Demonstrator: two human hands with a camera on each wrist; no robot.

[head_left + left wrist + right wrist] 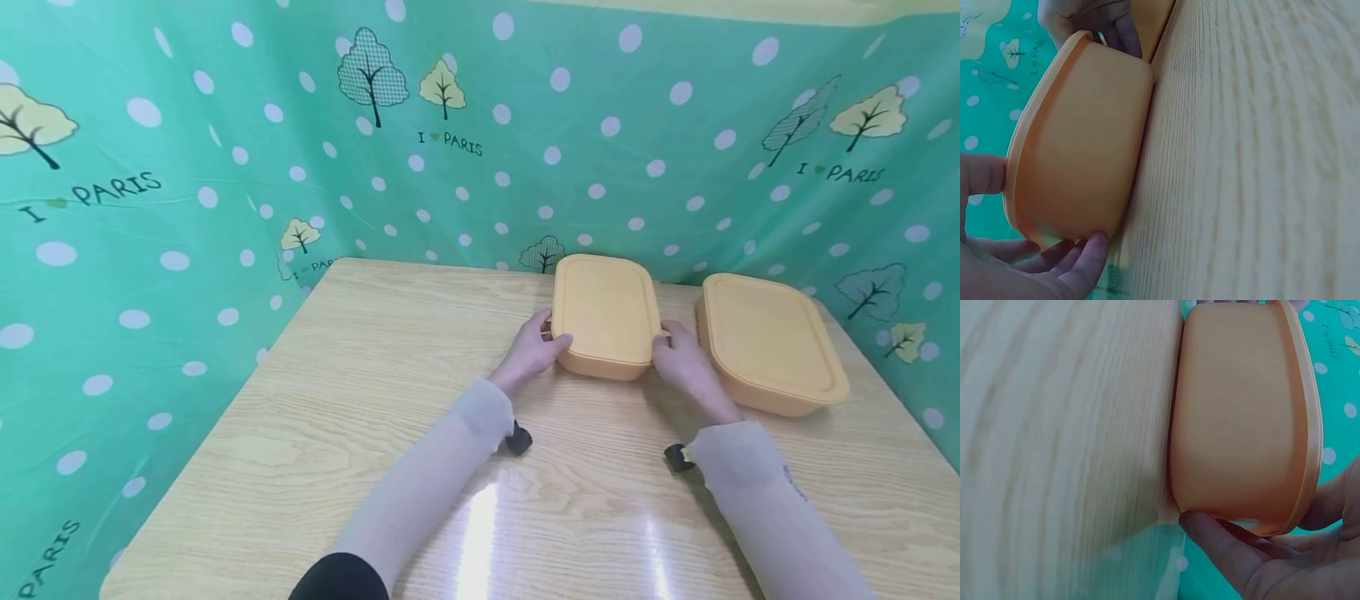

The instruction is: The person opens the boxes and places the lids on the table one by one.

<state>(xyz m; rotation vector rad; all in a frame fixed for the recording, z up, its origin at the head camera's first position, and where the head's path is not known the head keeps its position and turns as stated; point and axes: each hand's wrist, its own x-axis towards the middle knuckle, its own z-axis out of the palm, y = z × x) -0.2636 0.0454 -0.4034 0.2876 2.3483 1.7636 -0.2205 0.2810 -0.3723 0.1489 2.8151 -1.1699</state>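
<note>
A light orange rectangular food container (606, 304) with a flat lid stands near the back edge of the table, held between both hands. My left hand (531, 348) grips its left side, the thumb over the lid's rim and the other fingers along the wall. From the opposite side my right hand (686, 367) holds the wall near the front right corner. In the left wrist view, the front wall of the container (1082, 137) shows, its base seemingly on the table. The right wrist view shows the right fingers curled at the side, with a thumb by the lid rim.
A second, larger lidded container (772, 337) of the same colour stands to the right, close to the right hand. The wood-grain table (360, 400) stretches left and forward. A green dotted curtain (465, 192) hangs behind the table and along its sides.
</note>
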